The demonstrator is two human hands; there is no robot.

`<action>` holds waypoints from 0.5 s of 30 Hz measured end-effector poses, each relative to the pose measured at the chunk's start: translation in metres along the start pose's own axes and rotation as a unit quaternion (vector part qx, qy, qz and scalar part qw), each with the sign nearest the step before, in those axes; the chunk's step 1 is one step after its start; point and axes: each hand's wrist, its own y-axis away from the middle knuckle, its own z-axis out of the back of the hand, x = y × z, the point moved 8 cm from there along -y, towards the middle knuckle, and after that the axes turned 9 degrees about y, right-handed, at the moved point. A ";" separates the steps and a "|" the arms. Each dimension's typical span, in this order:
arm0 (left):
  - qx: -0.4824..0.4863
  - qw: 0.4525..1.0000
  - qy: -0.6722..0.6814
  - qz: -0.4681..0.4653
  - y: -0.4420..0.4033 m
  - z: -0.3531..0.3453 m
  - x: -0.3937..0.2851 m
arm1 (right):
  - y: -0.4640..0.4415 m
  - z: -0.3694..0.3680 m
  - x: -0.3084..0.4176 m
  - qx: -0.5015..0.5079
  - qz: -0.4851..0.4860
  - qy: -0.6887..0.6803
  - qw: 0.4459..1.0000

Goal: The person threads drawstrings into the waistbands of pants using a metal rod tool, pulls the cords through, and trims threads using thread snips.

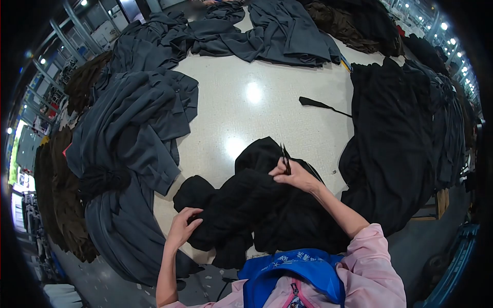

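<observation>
A black garment lies bunched at the table's near edge, in front of my body. My left hand is at its left side, with the fingers and thumb closed on the cloth. On the upper right part of the garment is my right hand, holding small dark thread snips with the blades pointing up and away from me. Its thumb and finger also touch the black cloth, but I cannot tell whether they pinch it.
Grey garments are heaped along the left and far sides of the pale table. Black garments hang over the right edge, and a black strap extends from them. Brown garments hang at the far left.
</observation>
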 end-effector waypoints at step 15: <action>-0.011 1.000 -0.011 0.002 -0.003 -0.003 0.009 | 0.042 0.167 -0.099 -0.363 -0.144 0.429 0.815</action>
